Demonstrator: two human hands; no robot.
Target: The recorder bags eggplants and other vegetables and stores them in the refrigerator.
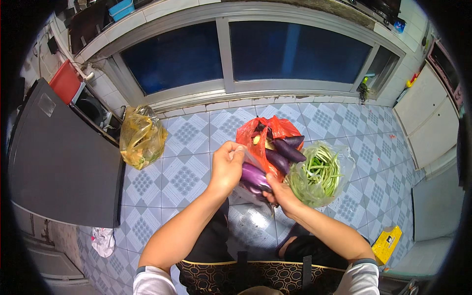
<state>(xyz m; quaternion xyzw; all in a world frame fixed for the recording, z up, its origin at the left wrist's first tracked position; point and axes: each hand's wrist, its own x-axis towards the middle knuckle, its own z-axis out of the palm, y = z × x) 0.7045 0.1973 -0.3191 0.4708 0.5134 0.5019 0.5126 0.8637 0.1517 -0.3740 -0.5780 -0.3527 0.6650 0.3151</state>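
Note:
My left hand (227, 167) pinches the rim of a clear plastic bag (247, 194) between thumb and fingers. Inside or against that bag lie purple eggplants (255, 176). The stem end of one is in my right hand (282, 193). Just beyond my hands, a red plastic bag (284, 127) stands on the floor with darker eggplants (288, 150) in it and partly out of its mouth. Right of it sits an open clear bag (344, 158) full of green beans (328, 169). Part of the held bag is hidden by my fingers.
A yellowish plastic bag with scraps (142, 138) stands on the tiled floor (186, 179) at the left, beside a dark grey refrigerator (68, 158). A white crumpled bag (103, 241) lies lower left, a yellow box (387, 245) lower right. White cabinets (429, 114) line the right side.

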